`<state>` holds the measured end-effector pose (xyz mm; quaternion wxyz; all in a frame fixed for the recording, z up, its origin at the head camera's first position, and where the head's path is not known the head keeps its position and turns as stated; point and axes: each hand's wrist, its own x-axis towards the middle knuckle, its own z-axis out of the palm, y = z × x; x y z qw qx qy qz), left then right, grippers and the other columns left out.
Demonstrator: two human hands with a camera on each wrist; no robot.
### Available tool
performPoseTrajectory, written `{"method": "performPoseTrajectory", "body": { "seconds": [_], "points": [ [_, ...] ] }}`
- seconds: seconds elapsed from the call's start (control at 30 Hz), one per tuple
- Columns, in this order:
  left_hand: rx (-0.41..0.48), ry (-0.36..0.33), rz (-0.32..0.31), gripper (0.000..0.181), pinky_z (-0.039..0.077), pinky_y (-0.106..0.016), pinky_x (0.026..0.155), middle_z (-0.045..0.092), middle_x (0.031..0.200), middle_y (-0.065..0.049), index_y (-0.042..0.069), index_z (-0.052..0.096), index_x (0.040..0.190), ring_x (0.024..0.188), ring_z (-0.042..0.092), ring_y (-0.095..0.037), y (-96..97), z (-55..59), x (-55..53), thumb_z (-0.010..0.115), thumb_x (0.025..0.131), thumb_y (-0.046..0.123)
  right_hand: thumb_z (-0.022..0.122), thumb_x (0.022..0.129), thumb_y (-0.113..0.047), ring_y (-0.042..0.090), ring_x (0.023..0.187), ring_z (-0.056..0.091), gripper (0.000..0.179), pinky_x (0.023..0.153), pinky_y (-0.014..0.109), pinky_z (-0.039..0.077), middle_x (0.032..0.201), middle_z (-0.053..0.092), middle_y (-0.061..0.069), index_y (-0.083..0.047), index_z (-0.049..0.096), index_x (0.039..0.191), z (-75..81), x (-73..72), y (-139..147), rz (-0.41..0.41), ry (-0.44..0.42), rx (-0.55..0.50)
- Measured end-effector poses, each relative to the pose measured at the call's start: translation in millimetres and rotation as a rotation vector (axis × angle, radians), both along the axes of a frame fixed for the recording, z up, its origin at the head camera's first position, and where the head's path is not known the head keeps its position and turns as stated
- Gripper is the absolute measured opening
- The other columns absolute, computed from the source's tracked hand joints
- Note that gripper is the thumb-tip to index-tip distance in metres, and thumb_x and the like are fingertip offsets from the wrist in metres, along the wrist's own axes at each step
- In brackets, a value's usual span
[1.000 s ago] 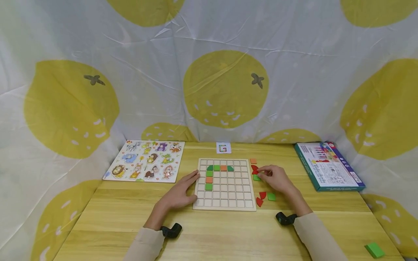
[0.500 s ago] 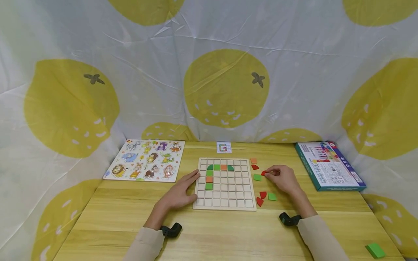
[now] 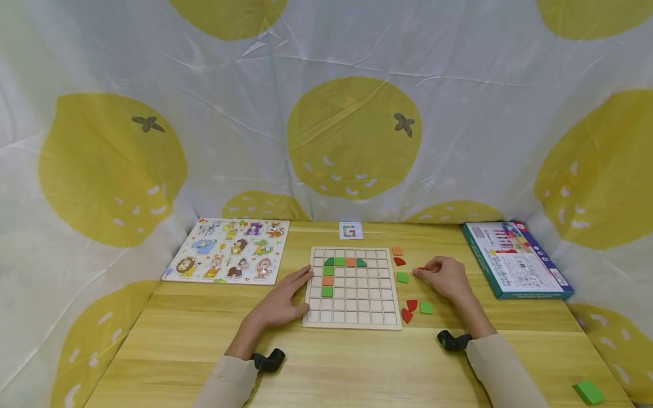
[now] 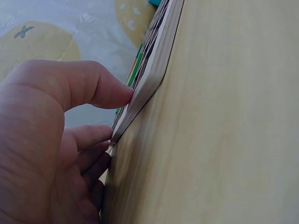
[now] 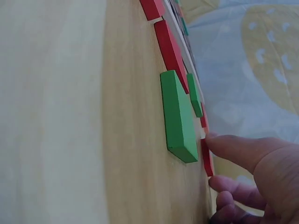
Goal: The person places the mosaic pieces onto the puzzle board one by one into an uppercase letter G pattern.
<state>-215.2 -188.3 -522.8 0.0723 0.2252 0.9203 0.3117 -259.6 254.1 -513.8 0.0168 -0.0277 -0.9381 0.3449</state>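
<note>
A wooden grid board (image 3: 352,310) lies mid-table with green and orange pieces set in its upper left squares. My left hand (image 3: 283,298) rests flat against its left edge, thumb (image 4: 100,88) touching the board's rim (image 4: 150,84). My right hand (image 3: 442,277) is to the right of the board and pinches a small red piece (image 3: 419,270) at its fingertips (image 5: 233,148); that red piece (image 5: 207,157) sits low over the tabletop beside a green square (image 5: 177,116). Loose orange (image 3: 397,251), red (image 3: 399,261) and green (image 3: 403,277) pieces lie between hand and board.
Two red pieces (image 3: 409,310) and a green square (image 3: 425,307) lie near the board's lower right corner. An animal puzzle (image 3: 229,251) is at the back left, a pattern card (image 3: 350,230) behind the board, a box (image 3: 515,259) at right, a green block (image 3: 588,391) at the front right.
My right hand has drawn a little to the right, away from the board, carrying the red piece with it. The left hand has stayed put.
</note>
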Motion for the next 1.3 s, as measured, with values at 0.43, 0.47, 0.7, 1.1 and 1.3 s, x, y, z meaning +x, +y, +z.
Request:
{"method": "performPoseTrajectory", "body": {
  "seconds": [0.43, 0.47, 0.7, 1.1, 1.3],
  "points": [
    [0.002, -0.011, 0.001, 0.082, 0.031, -0.056, 0.123, 0.023, 0.173, -0.001, 0.014, 0.033, 0.163, 0.158, 0.024, -0.031, 0.1, 2.6, 1.0, 0.063, 0.088, 0.029, 0.081, 0.088, -0.028, 0.021, 0.078, 0.053, 0.033, 0.068, 0.031, 0.043, 0.085, 0.064, 0.007, -0.003, 0.076, 0.108, -5.1, 0.2, 6, 0.059, 0.0, -0.017],
    [0.003, -0.011, 0.0, 0.082, 0.031, -0.056, 0.123, 0.023, 0.173, -0.001, 0.014, 0.033, 0.163, 0.158, 0.024, -0.031, 0.3, 2.5, 1.2, 0.063, 0.088, 0.029, 0.081, 0.088, -0.027, 0.021, 0.078, 0.053, 0.032, 0.068, 0.031, 0.043, 0.086, 0.064, 0.007, -0.003, 0.076, 0.108, -5.0, 0.5, 6, 0.057, 0.003, -0.02],
    [0.004, -0.003, 0.004, 0.081, 0.031, -0.056, 0.123, 0.023, 0.173, -0.001, 0.014, 0.033, 0.163, 0.158, 0.024, -0.031, 0.5, 2.3, 1.9, 0.063, 0.089, 0.029, 0.078, 0.091, -0.021, 0.019, 0.078, 0.054, 0.029, 0.065, 0.025, 0.045, 0.09, 0.068, 0.009, 0.0, 0.077, 0.111, -1.0, 3.4, 6, 0.071, 0.022, -0.053],
    [-0.006, -0.012, -0.028, 0.079, 0.029, -0.056, 0.124, 0.022, 0.173, -0.004, 0.012, 0.035, 0.162, 0.159, 0.022, -0.031, -1.3, 5.9, 1.4, 0.062, 0.09, 0.028, 0.079, 0.091, -0.022, 0.018, 0.075, 0.055, 0.03, 0.061, 0.024, 0.046, 0.087, 0.068, 0.006, -0.001, 0.077, 0.112, -3.6, 6.4, 1, 0.095, 0.051, -0.086],
    [-0.001, -0.014, -0.027, 0.079, 0.03, -0.057, 0.124, 0.022, 0.173, -0.003, 0.011, 0.035, 0.162, 0.158, 0.023, -0.032, 0.3, 5.1, 1.2, 0.062, 0.089, 0.027, 0.079, 0.091, -0.023, 0.018, 0.074, 0.053, 0.03, 0.06, 0.024, 0.044, 0.086, 0.066, 0.006, -0.002, 0.077, 0.112, -0.3, 10.6, -7, 0.124, 0.059, -0.092]
  ]
}}
